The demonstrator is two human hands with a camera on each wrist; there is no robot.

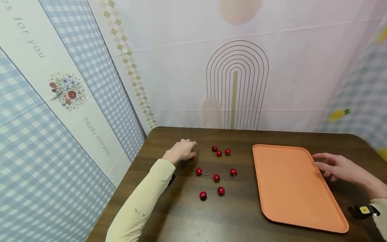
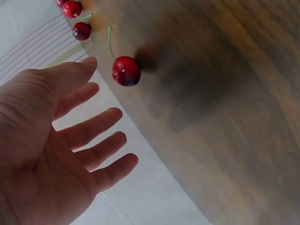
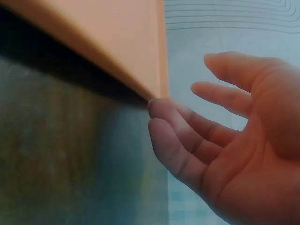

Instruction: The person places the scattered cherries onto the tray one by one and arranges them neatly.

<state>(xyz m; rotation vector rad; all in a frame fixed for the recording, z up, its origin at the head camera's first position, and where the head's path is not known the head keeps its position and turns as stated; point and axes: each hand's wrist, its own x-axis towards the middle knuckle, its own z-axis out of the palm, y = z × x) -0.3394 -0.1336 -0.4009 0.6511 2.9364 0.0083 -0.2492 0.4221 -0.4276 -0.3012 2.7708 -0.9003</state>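
In the head view my left hand (image 1: 182, 150) reaches over the table's far left part, palm down above a red cherry (image 1: 192, 157). The left wrist view shows that cherry (image 2: 126, 71) with its green stem, just beyond the thumb tip, and the fingers spread with nothing between them. More stemmed cherries (image 1: 216, 178) lie scattered to the right of and nearer than this hand. An orange tray (image 1: 290, 181) lies flat on the right side, bare on top. Beside its right rim is my right hand (image 1: 340, 168), fingers loosely bent, fingertips right at the edge in the right wrist view.
The dark brown wooden table (image 1: 181, 218) has rounded far corners. A pale cloth (image 1: 175, 67) with arch line patterns hangs behind it. Blue checked cloth (image 1: 39, 141) hangs on the left, and another (image 1: 359, 97) on the right.
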